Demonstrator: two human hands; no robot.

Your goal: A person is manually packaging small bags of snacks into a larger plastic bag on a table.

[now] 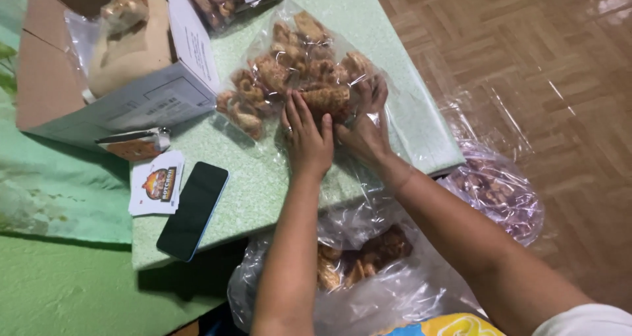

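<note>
Under both my hands: clear snack bag [289, 73] on the table [250, 178]. Left hand [308, 142] flat, pinning it; right hand [362, 129] grips the open edge, keeping snacks inside. Phone [193, 209] well left.

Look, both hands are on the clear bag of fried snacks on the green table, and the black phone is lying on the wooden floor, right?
Not quite. The phone lies on the green table, beside some printed cards, not on the wooden floor. The head view shows it. The rest holds: the left hand and the right hand are both on the clear bag of fried snacks on that table.
</note>
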